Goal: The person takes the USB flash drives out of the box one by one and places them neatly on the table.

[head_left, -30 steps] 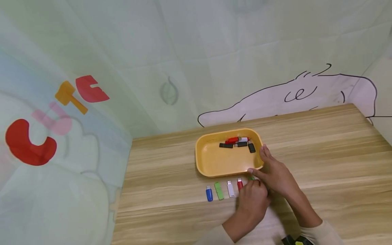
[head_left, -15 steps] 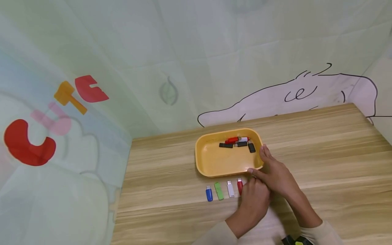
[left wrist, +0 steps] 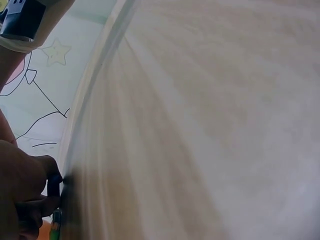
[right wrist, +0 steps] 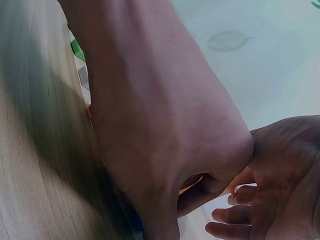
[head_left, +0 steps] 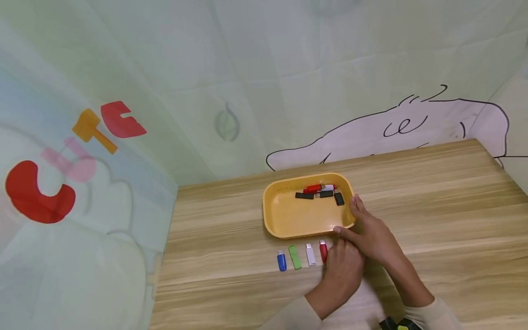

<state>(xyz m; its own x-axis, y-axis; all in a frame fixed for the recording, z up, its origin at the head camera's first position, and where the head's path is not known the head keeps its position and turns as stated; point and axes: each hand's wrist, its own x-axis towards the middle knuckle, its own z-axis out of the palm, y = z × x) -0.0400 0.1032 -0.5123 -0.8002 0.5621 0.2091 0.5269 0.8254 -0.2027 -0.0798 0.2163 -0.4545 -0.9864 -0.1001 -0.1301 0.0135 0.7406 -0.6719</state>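
My left hand [head_left: 342, 266], knuckles up, is low over the table in front of the tray, its fingertips hidden in the head view. Between its fingers in the left wrist view shows a dark blue USB stick [left wrist: 53, 187], with a green USB stick [left wrist: 55, 222] just beyond. My right hand [head_left: 375, 236] holds the near right corner of a yellow plastic tray [head_left: 267, 215], thumb on the front rim and fingers along the right side. A row of USB sticks lies left of my left hand: blue [head_left: 282, 261], green [head_left: 295, 257], white [head_left: 310, 255] and red [head_left: 323, 250].
Inside the tray, toward its back right, lie several more USB sticks, among them a red one [head_left: 313, 188] and a black one [head_left: 338, 198]. The wood-grain table [head_left: 214, 238] runs back to a printed cloth wall [head_left: 198, 91].
My left hand has shifted slightly right and up, covering the green tip seen a second ago near the tray's front edge. The right hand, tray and row of sticks stay put.
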